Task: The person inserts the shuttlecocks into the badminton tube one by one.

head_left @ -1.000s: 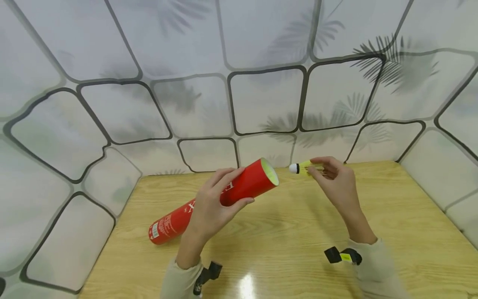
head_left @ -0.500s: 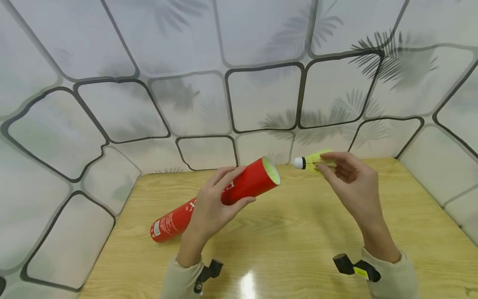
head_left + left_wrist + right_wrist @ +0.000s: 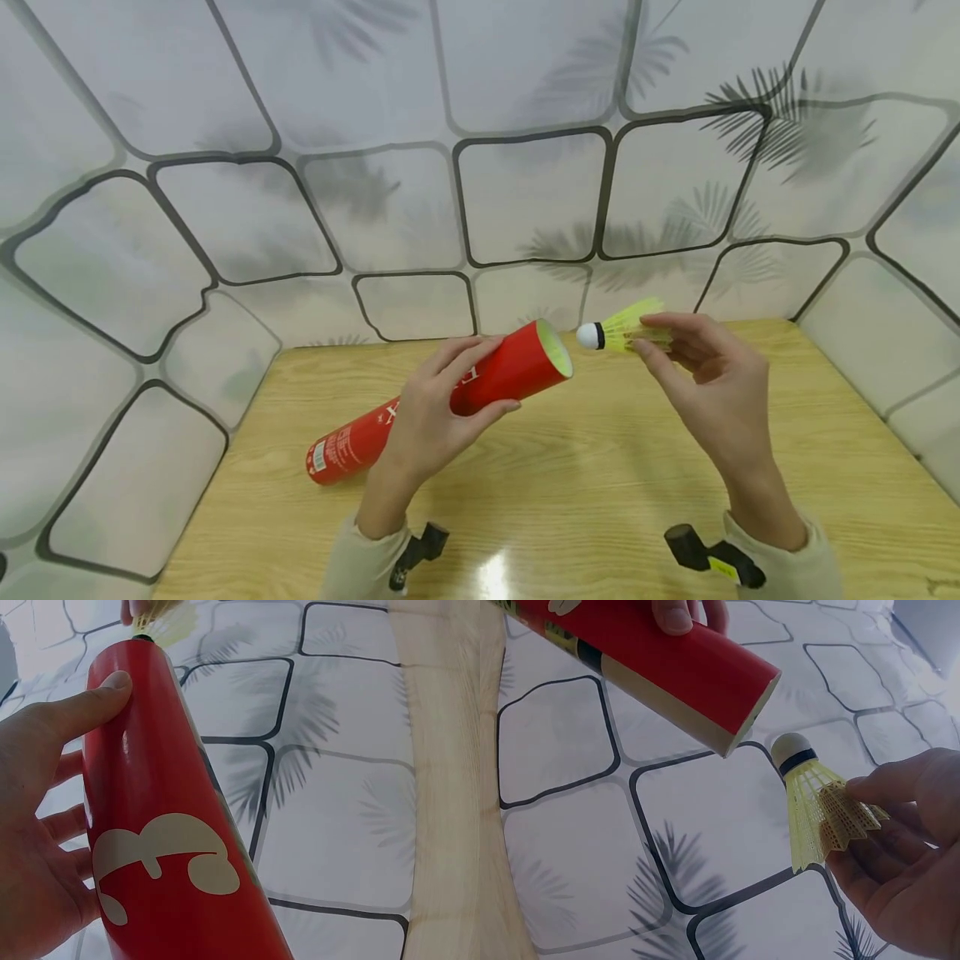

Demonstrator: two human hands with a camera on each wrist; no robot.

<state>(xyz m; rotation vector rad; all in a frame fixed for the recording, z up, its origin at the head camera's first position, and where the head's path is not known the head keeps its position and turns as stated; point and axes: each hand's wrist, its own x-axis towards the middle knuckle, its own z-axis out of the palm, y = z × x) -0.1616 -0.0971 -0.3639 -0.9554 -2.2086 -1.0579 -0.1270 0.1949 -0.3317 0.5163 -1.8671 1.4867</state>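
Note:
My left hand [image 3: 429, 417] grips a red shuttlecock tube [image 3: 517, 362] near its upper end. The tube slants, its open mouth up to the right and its barcoded lower end down at the left. Between the thumb and fingers of my right hand [image 3: 712, 383] is the skirt of a yellow shuttlecock [image 3: 626, 327]. Its white cork with a black band points left at the tube's mouth, a small gap apart. In the right wrist view the same shuttlecock [image 3: 814, 802] sits just off the tube's rim [image 3: 754, 712]. The inside of the tube is mostly hidden.
Beneath both hands lies a wooden table [image 3: 570, 500]. A pale wall covering [image 3: 536, 200] with dark outlines and leaf prints rises behind it and at both sides. Each wrist wears a black camera [image 3: 705, 554].
The right hand first drew back to the right, showing more of the shuttlecock, then came slightly left again. The tube's mouth has shifted a little to the right.

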